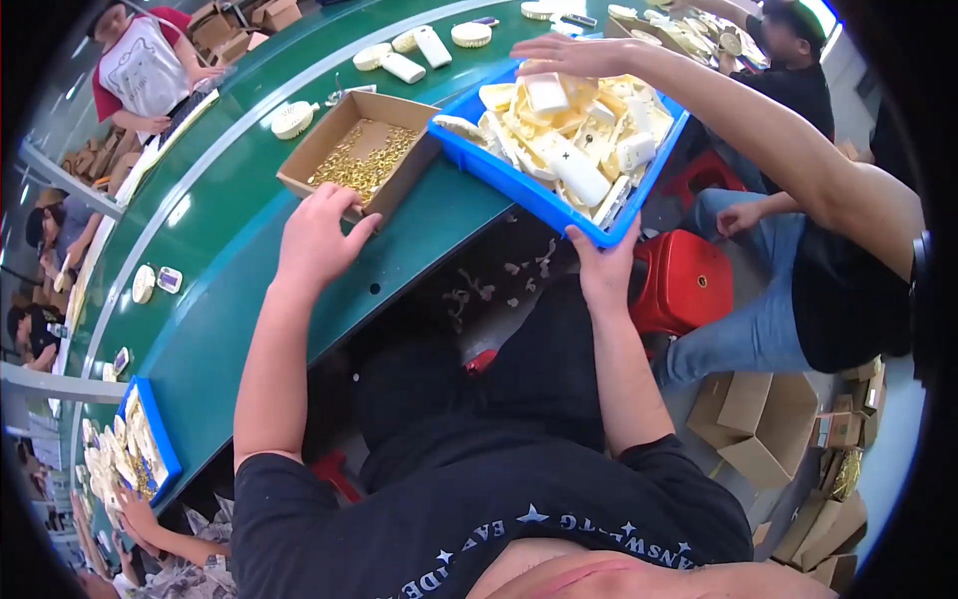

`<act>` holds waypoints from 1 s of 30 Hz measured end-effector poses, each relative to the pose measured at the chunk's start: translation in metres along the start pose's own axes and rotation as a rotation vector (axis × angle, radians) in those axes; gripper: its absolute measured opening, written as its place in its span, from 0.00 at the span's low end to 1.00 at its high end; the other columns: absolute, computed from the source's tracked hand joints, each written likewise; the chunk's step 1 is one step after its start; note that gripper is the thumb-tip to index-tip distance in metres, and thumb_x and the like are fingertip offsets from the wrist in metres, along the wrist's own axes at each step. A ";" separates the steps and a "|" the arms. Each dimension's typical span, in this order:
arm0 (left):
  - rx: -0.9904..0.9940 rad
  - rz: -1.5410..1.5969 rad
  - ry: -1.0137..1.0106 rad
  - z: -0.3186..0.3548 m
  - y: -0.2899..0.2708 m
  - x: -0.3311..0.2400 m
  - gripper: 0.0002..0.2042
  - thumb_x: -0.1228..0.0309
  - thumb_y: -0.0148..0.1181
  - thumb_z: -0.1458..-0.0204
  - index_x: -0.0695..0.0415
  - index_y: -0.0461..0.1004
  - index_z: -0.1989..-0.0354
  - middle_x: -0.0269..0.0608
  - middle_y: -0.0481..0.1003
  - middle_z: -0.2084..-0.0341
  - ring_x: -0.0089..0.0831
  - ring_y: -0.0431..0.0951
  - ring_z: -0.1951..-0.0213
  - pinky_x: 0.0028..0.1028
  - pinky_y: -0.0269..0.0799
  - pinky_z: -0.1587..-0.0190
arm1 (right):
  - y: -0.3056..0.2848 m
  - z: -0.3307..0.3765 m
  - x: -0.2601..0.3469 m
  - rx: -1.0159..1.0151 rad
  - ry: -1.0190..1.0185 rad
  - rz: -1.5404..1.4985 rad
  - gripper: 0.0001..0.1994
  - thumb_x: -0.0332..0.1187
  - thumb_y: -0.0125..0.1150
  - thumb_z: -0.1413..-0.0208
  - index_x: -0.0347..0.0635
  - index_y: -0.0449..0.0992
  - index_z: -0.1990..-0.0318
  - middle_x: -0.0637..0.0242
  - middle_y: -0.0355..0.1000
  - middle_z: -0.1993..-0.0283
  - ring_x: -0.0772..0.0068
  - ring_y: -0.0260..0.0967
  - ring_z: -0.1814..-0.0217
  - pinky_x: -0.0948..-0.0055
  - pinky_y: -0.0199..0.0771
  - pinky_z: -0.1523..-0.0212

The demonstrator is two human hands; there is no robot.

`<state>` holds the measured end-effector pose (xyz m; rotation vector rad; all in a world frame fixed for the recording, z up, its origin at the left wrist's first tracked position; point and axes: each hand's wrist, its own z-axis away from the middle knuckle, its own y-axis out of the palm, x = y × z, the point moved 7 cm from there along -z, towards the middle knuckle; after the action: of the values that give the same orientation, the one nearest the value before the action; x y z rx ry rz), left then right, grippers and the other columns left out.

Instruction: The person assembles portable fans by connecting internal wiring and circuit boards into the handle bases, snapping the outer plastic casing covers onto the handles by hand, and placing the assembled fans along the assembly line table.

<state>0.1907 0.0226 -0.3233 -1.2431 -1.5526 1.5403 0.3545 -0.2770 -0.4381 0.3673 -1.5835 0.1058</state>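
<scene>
One shallow blue plastic tray [160,427], heaped with cream plastic pieces [120,449], sits at the left on a long green worktable [399,265]. Further right, a round cream plastic device [292,120] lies toward the far side, and nearer stands an open brown cardboard box [409,172], its floor strewn with small gold-coloured metal bits [359,165]; the walls presumably keep such small stuff from scattering. The person's left hand [319,225] rests at this box's near rim, probably to steady it, fingers bent over the edge and thumb spread away to the right; whether they pinch the wall or merely lie on it, I cannot tell from above. Next on the right comes a blue plastic bin [499,178] piled with cream and white plastic casings [574,170]. It juts past the table's near edge, which is likely why the right hand [604,265] clasps its near corner, thumb against the near wall and fingers around the right side. A co-worker's bare arm [728,115] extends from the right across the bin's far side. As for the fingers, the metal bits lie just beyond the left fingertips, inside the box, while the bin sits directly against the right hand, its casings beyond the thumb.
</scene>
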 end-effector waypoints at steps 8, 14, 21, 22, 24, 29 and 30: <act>-0.090 0.007 0.014 0.059 -0.031 0.056 0.18 0.57 0.68 0.51 0.56 0.68 0.78 0.39 0.69 0.76 0.40 0.74 0.68 0.37 0.69 0.66 | 0.004 -0.005 0.001 -0.083 -0.318 0.309 0.50 0.44 0.76 0.50 0.35 0.47 0.29 0.53 0.59 0.32 0.61 0.60 0.31 0.63 0.60 0.32; -0.187 0.204 0.084 0.082 -0.038 0.068 0.18 0.60 0.72 0.56 0.58 0.70 0.78 0.40 0.73 0.73 0.42 0.74 0.65 0.36 0.71 0.63 | 0.057 -0.021 -0.011 -0.191 -0.443 0.755 0.53 0.50 0.77 0.52 0.30 0.46 0.30 0.43 0.56 0.33 0.47 0.55 0.30 0.57 0.53 0.30; -0.123 0.350 0.208 0.088 -0.038 0.067 0.13 0.64 0.73 0.58 0.57 0.76 0.68 0.41 0.76 0.61 0.42 0.76 0.59 0.37 0.74 0.56 | 0.087 -0.037 -0.020 -0.331 -0.460 0.886 0.53 0.54 0.77 0.55 0.25 0.50 0.33 0.36 0.57 0.35 0.36 0.54 0.32 0.50 0.54 0.32; -0.109 0.367 0.221 0.091 -0.038 0.064 0.13 0.66 0.73 0.58 0.56 0.76 0.67 0.40 0.76 0.59 0.42 0.76 0.57 0.36 0.74 0.55 | 0.090 -0.037 -0.017 -0.330 -0.457 0.891 0.53 0.54 0.77 0.55 0.25 0.50 0.33 0.36 0.57 0.35 0.36 0.54 0.32 0.50 0.54 0.32; -0.104 0.374 0.228 0.096 -0.040 0.063 0.13 0.67 0.72 0.57 0.56 0.76 0.66 0.40 0.76 0.59 0.42 0.76 0.57 0.36 0.74 0.55 | 0.094 -0.040 -0.012 -0.264 -0.444 0.771 0.51 0.53 0.76 0.54 0.25 0.53 0.35 0.36 0.58 0.36 0.36 0.54 0.32 0.49 0.53 0.31; -0.118 0.401 0.229 0.101 -0.043 0.063 0.14 0.70 0.71 0.56 0.56 0.77 0.60 0.41 0.76 0.55 0.42 0.77 0.54 0.37 0.74 0.51 | 0.061 -0.024 0.000 -0.243 -0.427 0.646 0.48 0.58 0.64 0.43 0.30 0.48 0.29 0.44 0.51 0.28 0.50 0.49 0.25 0.57 0.47 0.26; -0.091 0.401 0.221 0.103 -0.040 0.063 0.17 0.68 0.71 0.56 0.56 0.77 0.56 0.42 0.75 0.53 0.43 0.76 0.53 0.38 0.73 0.50 | 0.064 -0.015 0.023 -0.253 -0.501 0.705 0.48 0.58 0.62 0.42 0.30 0.48 0.29 0.46 0.52 0.28 0.51 0.50 0.25 0.58 0.48 0.27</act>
<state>0.0660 0.0437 -0.3091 -1.7958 -1.2963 1.5155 0.3500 -0.2166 -0.4045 -0.4095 -2.1366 0.3713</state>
